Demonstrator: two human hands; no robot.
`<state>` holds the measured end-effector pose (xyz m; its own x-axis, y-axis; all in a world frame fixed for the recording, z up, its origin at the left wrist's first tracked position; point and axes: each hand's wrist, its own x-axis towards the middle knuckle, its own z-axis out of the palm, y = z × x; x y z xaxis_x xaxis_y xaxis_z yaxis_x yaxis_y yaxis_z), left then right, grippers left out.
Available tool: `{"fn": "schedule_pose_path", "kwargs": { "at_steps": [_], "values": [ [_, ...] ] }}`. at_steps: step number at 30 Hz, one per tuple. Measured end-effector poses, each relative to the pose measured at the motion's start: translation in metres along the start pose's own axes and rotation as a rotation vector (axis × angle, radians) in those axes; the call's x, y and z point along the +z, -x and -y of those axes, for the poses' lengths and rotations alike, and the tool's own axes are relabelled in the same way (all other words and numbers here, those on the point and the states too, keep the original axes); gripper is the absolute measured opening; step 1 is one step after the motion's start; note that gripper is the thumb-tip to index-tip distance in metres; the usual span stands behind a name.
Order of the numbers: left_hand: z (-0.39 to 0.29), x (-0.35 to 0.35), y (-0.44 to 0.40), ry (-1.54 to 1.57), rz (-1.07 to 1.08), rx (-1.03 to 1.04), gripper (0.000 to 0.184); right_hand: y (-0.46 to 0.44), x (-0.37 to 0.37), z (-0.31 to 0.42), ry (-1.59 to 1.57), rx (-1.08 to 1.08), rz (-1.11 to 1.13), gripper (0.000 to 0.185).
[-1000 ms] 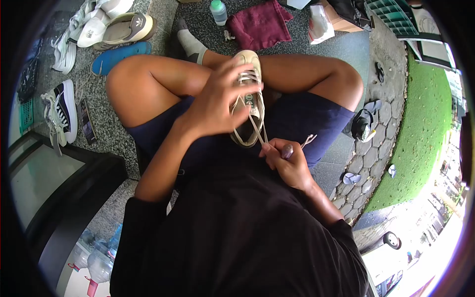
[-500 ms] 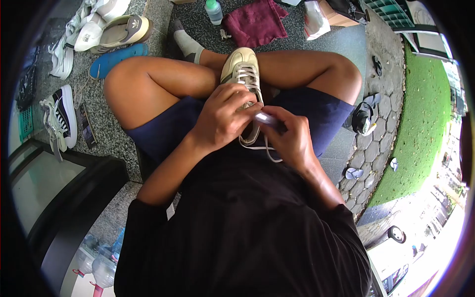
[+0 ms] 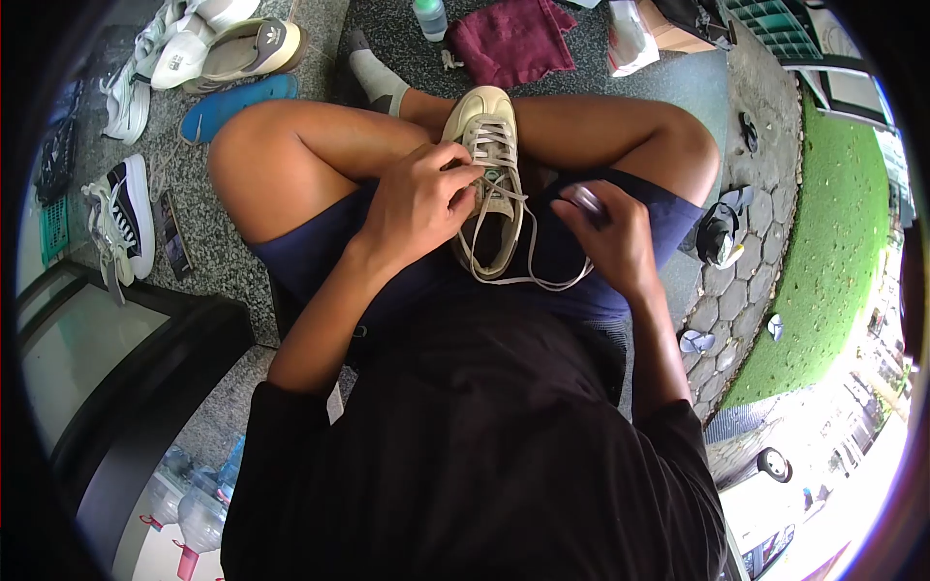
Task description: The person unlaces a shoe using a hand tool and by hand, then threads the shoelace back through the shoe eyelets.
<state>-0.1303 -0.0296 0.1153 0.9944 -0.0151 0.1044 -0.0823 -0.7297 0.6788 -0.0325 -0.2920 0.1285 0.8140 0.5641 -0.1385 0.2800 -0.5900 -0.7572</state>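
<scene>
A cream sneaker (image 3: 475, 113) lies across my crossed legs, toe pointing away from me. Its white shoelace (image 3: 531, 282) is threaded through the front eyelets and hangs in long loose loops beside the opening. My left hand (image 3: 418, 198) is at the sneaker's left side, its thumb and fingertips pinching the lace by the tongue. To the right of the sneaker, apart from it, my right hand (image 3: 618, 235) is closed around a small shiny object (image 3: 587, 200), blurred and partly covered by the fingers. One lace loop runs up to this hand.
Several shoes (image 3: 254, 53) and a blue insole (image 3: 232, 107) lie on the left. A maroon cloth (image 3: 513, 44) and a bottle with a green cap (image 3: 430, 19) are ahead. Black-framed glass furniture (image 3: 145, 339) stands at lower left; sandals (image 3: 696, 341) lie on the paving at right.
My right hand has moved away from the sneaker to the right, carrying the shiny object. My left hand has shifted slightly left, uncovering the tongue and the opening.
</scene>
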Motion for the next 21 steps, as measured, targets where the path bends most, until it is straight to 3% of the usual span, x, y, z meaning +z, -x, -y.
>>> {"fn": "schedule_pose_path", "kwargs": {
  "at_steps": [2, 4, 7, 10, 13, 18, 21],
  "values": [
    [-0.005, 0.003, -0.002, -0.191, -0.003, 0.066, 0.019, -0.008, 0.022, -0.002, -0.087, -0.152, -0.066, 0.028],
    [-0.005, 0.007, -0.006, -0.221, -0.022, 0.098, 0.015, -0.014, 0.03, 0.001, -0.083, -0.048, 0.101, 0.036],
    [-0.006, 0.003, -0.012, -0.28, 0.052, 0.111, 0.014, -0.022, 0.038, -0.014, -0.062, -0.088, 0.133, 0.033],
    [-0.007, -0.001, -0.017, -0.278, 0.115, 0.122, 0.013, -0.033, 0.031, -0.032, -0.561, 0.088, 0.406, 0.025],
    [-0.008, 0.0, -0.023, -0.341, 0.137, 0.147, 0.011, -0.058, 0.008, -0.042, -0.603, 0.145, 0.634, 0.024],
    [-0.009, 0.005, -0.021, -0.327, 0.091, 0.159, 0.006, -0.063, -0.012, -0.045, -0.596, 0.099, 0.607, 0.024],
    [-0.002, 0.008, -0.014, -0.195, 0.048, 0.039, 0.017, -0.054, -0.039, -0.043, -0.671, 0.033, 0.637, 0.026]
  ]
}}
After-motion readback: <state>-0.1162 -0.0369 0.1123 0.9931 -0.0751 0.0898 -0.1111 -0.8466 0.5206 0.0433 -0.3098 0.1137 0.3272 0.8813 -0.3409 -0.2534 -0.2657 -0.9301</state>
